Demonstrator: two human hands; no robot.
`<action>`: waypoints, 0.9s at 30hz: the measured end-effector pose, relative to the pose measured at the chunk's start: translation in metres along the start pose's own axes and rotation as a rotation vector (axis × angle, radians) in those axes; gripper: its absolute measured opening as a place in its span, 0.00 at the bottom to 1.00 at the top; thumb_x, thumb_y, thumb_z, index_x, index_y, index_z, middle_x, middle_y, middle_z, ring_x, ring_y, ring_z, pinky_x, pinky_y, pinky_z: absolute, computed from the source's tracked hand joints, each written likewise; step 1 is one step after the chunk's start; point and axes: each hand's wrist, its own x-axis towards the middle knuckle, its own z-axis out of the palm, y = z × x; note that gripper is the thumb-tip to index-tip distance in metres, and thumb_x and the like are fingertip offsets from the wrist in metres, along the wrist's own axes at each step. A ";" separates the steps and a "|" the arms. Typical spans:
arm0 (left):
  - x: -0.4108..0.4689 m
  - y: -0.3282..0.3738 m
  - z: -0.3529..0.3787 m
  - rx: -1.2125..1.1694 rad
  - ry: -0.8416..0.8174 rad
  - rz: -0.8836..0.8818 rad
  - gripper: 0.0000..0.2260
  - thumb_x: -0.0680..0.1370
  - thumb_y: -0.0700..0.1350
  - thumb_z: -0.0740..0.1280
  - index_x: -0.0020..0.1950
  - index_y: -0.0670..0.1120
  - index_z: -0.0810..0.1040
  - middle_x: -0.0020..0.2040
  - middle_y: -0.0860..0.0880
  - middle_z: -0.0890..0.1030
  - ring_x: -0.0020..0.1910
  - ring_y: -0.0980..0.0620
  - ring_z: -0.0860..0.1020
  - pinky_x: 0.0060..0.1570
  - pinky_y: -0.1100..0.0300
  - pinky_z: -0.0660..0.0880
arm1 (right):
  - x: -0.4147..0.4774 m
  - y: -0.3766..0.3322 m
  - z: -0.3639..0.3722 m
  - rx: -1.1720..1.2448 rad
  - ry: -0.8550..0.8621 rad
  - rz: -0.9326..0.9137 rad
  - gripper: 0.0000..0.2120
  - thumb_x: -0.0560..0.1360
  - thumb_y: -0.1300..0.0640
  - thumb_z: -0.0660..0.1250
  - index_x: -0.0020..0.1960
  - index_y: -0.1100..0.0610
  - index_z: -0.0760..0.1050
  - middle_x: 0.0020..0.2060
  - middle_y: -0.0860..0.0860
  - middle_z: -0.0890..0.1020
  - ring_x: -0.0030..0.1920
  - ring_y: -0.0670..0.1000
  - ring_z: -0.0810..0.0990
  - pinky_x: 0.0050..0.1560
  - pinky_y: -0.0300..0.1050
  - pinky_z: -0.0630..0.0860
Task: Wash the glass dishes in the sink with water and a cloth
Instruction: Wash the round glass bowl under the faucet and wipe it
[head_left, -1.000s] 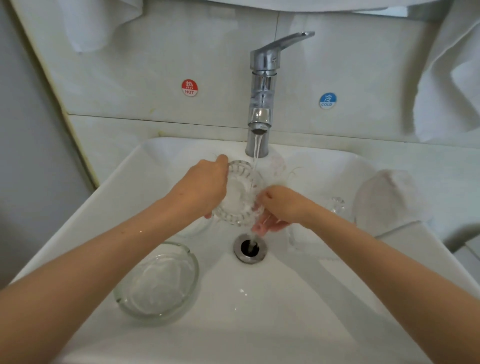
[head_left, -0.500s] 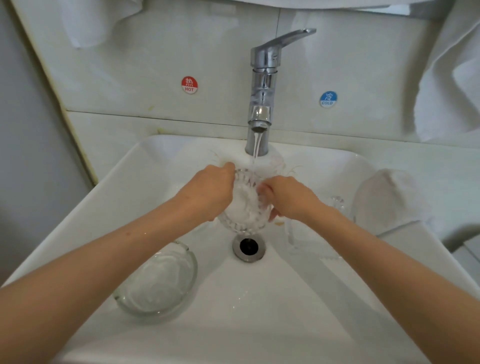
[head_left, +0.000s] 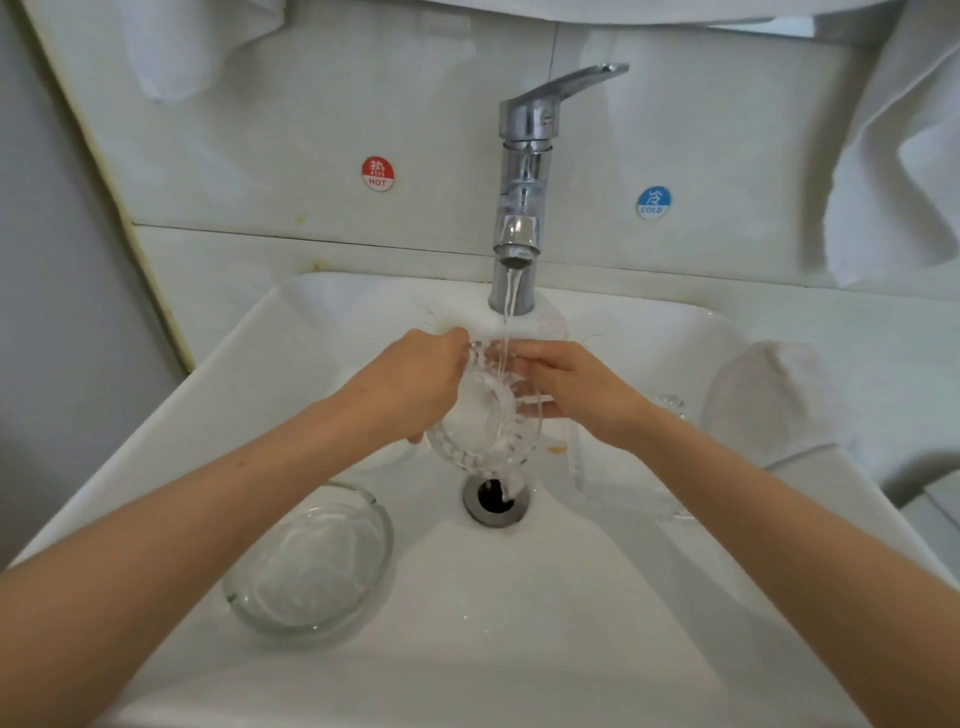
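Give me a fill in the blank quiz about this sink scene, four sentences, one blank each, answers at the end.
1. From the tap, water hits the ribbed glass dish, held by the left hand and right hand, then runs into the ____.
2. The red sticker reads ____.
3. The blue sticker reads ____.
4. A smooth glass dish lies in the sink on the person's ____ side.
Missing words: drain; HOT; COLD; left.
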 end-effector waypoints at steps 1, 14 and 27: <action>0.000 0.000 -0.001 -0.003 0.003 0.000 0.08 0.81 0.39 0.50 0.49 0.41 0.68 0.42 0.39 0.76 0.22 0.46 0.74 0.29 0.53 0.75 | 0.000 0.001 0.000 0.113 -0.015 0.033 0.15 0.81 0.64 0.54 0.56 0.49 0.76 0.44 0.44 0.81 0.41 0.41 0.79 0.44 0.35 0.79; -0.002 0.001 0.002 -0.077 0.025 -0.053 0.10 0.82 0.41 0.50 0.45 0.42 0.68 0.35 0.44 0.72 0.20 0.50 0.73 0.28 0.57 0.71 | 0.001 0.010 0.038 0.038 0.337 -0.062 0.12 0.82 0.62 0.49 0.50 0.60 0.71 0.42 0.49 0.75 0.36 0.41 0.75 0.31 0.25 0.70; -0.007 0.011 0.002 -0.023 -0.018 0.010 0.08 0.82 0.41 0.50 0.49 0.44 0.68 0.36 0.45 0.72 0.20 0.50 0.72 0.31 0.52 0.77 | 0.002 0.008 0.017 -0.778 0.205 -0.322 0.15 0.81 0.50 0.55 0.49 0.61 0.73 0.36 0.54 0.78 0.37 0.51 0.77 0.39 0.46 0.70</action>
